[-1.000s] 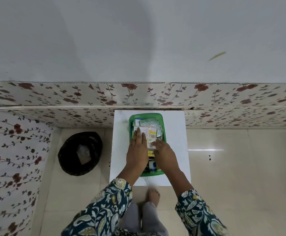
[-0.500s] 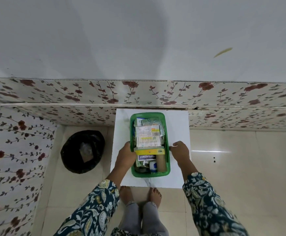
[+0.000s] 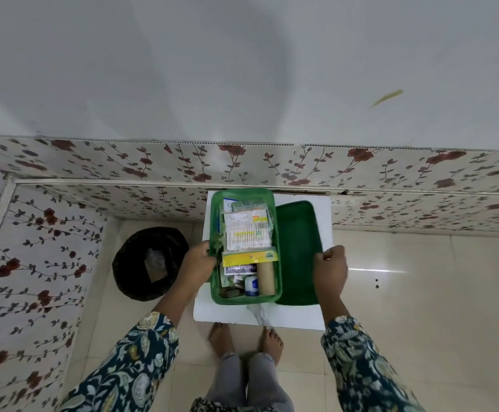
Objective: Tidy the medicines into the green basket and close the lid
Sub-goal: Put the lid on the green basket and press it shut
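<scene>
The green basket (image 3: 216, 295) stands on a small white table (image 3: 298, 318), filled with medicines: a pack of cotton buds (image 3: 247, 238), a yellow-topped plaster packet (image 3: 249, 258), a beige roll (image 3: 265, 278) and a small white bottle (image 3: 251, 285). Its dark green lid (image 3: 297, 254) lies flat on the table just right of the basket, touching it. My left hand (image 3: 196, 263) grips the basket's left rim. My right hand (image 3: 330, 269) holds the lid's right edge.
A black bin (image 3: 150, 263) with a bag in it stands on the tiled floor left of the table. A flower-patterned wall runs right behind the table and along the left side. My bare feet (image 3: 245, 340) stand at the table's near edge.
Both hands left the top of the medicines and moved outward. The left went to the basket's left rim; the right now holds the lid, which has appeared beside the basket.
</scene>
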`<state>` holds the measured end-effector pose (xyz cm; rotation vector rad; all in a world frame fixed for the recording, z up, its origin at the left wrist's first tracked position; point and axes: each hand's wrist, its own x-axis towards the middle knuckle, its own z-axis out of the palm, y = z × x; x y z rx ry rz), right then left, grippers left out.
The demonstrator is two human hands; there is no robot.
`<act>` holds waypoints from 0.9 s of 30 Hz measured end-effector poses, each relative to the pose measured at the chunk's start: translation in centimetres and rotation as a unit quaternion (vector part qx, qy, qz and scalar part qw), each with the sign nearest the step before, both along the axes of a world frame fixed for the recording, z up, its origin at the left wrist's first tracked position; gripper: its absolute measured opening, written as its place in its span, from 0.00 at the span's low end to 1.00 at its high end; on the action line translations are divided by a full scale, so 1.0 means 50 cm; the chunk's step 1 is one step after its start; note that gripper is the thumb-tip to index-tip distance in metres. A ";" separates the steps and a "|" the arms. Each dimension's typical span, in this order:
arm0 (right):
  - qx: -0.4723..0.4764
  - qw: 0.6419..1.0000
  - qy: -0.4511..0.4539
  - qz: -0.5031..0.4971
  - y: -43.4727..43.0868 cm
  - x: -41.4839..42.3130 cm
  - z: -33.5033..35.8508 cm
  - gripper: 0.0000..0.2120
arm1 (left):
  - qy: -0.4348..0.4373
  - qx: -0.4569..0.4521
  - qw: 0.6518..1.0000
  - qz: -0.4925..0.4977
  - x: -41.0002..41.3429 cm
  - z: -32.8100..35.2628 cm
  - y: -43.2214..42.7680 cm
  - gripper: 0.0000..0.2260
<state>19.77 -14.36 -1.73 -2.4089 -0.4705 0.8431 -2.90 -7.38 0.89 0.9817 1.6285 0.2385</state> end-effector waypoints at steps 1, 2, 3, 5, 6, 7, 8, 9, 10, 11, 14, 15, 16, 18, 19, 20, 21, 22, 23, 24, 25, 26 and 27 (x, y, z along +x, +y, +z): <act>0.026 0.999 -0.018 -0.004 -0.007 0.006 0.022 0.01 | 0.003 -0.003 1.000 -0.007 0.003 0.000 0.002 0.09; 0.054 0.998 -0.041 0.004 -0.013 0.010 0.045 0.02 | 0.002 -0.006 1.000 -0.014 0.009 0.001 0.003 0.08; 0.080 0.994 -0.070 0.021 -0.017 0.010 0.066 0.03 | 0.000 -0.009 1.000 -0.021 0.018 0.001 0.003 0.08; 0.135 0.979 -0.135 0.067 -0.021 -0.005 0.102 0.06 | -0.012 -0.016 0.999 -0.028 0.040 -0.001 0.002 0.08; 0.154 0.971 -0.161 0.090 -0.020 -0.020 0.118 0.07 | -0.020 -0.019 0.999 -0.031 0.052 -0.002 0.000 0.07; 0.161 0.964 -0.178 0.114 -0.017 -0.040 0.127 0.08 | -0.029 -0.021 0.999 -0.032 0.064 -0.004 -0.001 0.08; 0.160 0.959 -0.186 0.142 -0.013 -0.065 0.134 0.10 | -0.041 -0.024 0.998 -0.031 0.073 -0.007 -0.002 0.10; 0.151 0.953 -0.192 0.177 -0.008 -0.093 0.136 0.12 | -0.055 -0.027 0.998 -0.027 0.080 -0.010 -0.003 0.10; 0.135 0.946 -0.199 0.219 -0.001 -0.122 0.132 0.14 | -0.070 -0.029 0.997 -0.022 0.084 -0.010 -0.005 0.11; 0.119 0.935 -0.207 0.262 0.006 -0.150 0.125 0.15 | -0.088 -0.034 0.995 -0.014 0.084 -0.009 -0.008 0.11; 0.063 0.910 -0.208 0.354 0.022 -0.214 0.102 0.16 | -0.147 -0.061 0.987 0.028 0.076 -0.008 -0.013 0.13; 0.050 0.906 -0.205 0.367 0.026 -0.225 0.094 0.17 | -0.164 -0.067 0.983 0.045 0.071 -0.010 -0.014 0.14; 0.049 0.902 -0.204 0.377 0.028 -0.231 0.087 0.17 | -0.177 -0.067 0.980 0.058 0.066 -0.015 -0.016 0.15; 0.064 0.904 -0.175 0.385 0.025 -0.233 0.080 0.19 | -0.200 -0.056 0.975 0.082 0.061 -0.018 -0.025 0.17; 0.086 0.913 -0.149 0.370 0.022 -0.225 0.081 0.19 | -0.213 -0.053 0.971 0.095 0.062 -0.014 -0.032 0.18; 0.096 0.930 -0.113 0.337 0.017 -0.210 0.083 0.18 | -0.210 -0.050 0.972 0.097 0.064 -0.009 -0.040 0.18; 0.102 0.949 -0.087 0.284 0.009 -0.191 0.088 0.17 | -0.206 -0.047 0.973 0.094 0.068 -0.007 -0.050 0.19; 0.099 0.968 -0.078 0.217 -0.001 -0.164 0.088 0.17 | -0.193 -0.043 0.977 0.081 0.072 -0.006 -0.059 0.19; 0.077 0.982 -0.071 0.156 -0.013 -0.135 0.086 0.17 | -0.179 -0.039 0.981 0.064 0.077 -0.005 -0.070 0.19; 0.033 0.991 -0.052 0.115 -0.026 -0.105 0.082 0.18 | -0.159 -0.036 0.986 0.038 0.081 -0.004 -0.081 0.21; -0.031 0.995 -0.007 0.098 -0.038 -0.080 0.074 0.19 | -0.141 -0.039 0.989 0.019 0.086 -0.002 -0.090 0.23; -0.075 0.991 0.061 0.088 -0.046 -0.062 0.070 0.19 | -0.126 -0.047 0.991 0.008 0.090 0.008 -0.096 0.26; -0.085 0.983 0.128 0.098 -0.053 -0.055 0.069 0.18 | -0.112 -0.051 0.992 0.006 0.092 0.011 -0.099 0.28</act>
